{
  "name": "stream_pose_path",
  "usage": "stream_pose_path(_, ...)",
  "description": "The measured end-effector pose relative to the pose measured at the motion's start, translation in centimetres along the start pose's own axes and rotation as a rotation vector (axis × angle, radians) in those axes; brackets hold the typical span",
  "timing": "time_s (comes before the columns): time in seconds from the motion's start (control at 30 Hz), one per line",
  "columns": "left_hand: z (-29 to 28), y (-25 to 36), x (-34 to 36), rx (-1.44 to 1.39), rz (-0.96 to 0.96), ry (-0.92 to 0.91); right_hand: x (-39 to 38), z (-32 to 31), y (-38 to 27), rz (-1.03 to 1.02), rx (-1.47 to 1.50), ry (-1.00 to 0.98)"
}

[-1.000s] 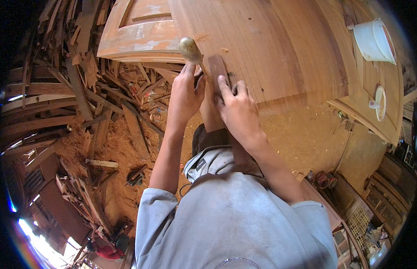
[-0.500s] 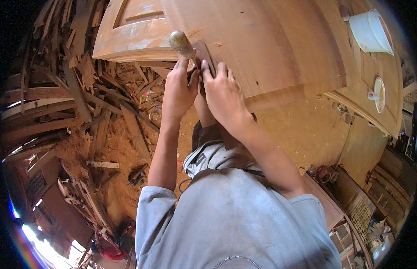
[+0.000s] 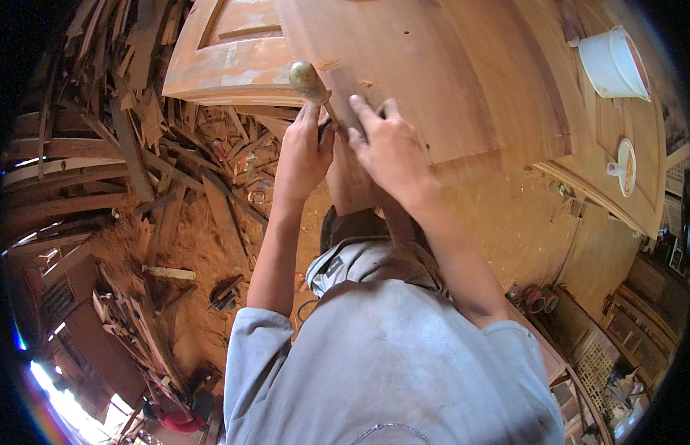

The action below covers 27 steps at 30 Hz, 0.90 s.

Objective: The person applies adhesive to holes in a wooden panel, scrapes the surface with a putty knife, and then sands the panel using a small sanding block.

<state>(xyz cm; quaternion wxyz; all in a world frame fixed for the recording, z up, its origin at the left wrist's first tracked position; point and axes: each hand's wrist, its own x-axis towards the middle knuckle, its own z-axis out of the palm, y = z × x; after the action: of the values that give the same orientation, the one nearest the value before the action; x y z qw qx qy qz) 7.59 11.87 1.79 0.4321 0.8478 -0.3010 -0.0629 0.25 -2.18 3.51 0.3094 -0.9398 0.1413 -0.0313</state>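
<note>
My left hand (image 3: 306, 152) is closed round the narrow shaft of a hand tool with a bulbous, worn tan-green handle (image 3: 309, 81). The handle points up and away from me; the tool's working end is hidden, so its exact kind cannot be told. To its right, my right hand (image 3: 393, 152) has its thumb and fingers spread, nearest to a dark narrow strip (image 3: 346, 83) blurred by motion. Whether the fingertips touch that strip is unclear. Both hands are at the near edge of a broad wooden panel (image 3: 464, 81), which carries small heaps of shavings (image 3: 329, 64).
A panelled wooden door (image 3: 241, 59) lies at the far left. On another door to the right are a white bucket (image 3: 612, 63) and a round white lid (image 3: 627, 167). Scrap boards (image 3: 130, 148) are piled on the left; more woodwork (image 3: 597, 356) stands at lower right.
My right hand has shifted slightly right and spread its fingers away from the tool. The dark strip looks smeared now. My left hand keeps its hold, and the whole view has shifted slightly.
</note>
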Motion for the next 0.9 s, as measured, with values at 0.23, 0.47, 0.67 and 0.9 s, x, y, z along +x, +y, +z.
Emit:
stream_pose_path(0.23, -0.2, -0.4, -0.2, 0.09, 0.004, -0.009, -2.1, -1.9, 3.7, 0.076, 0.107, 0.148)
stream_pose_path(0.47, -0.1, 0.1, -0.3, 0.05, 0.007, 0.015, -2.2, -0.9, 4.5, 0.043, 0.108, 0.203)
stream_pose_path(0.67, -0.2, 0.6, -0.1, 0.045, 0.024, 0.019, -2.2, -1.3, 4.4, 0.058, 0.108, 0.164)
stream_pose_path(0.9, -0.6, 1.1, 0.0, 0.091, 0.01, 0.003, -2.2, -1.6, 4.0, 0.078, 0.119, 0.137)
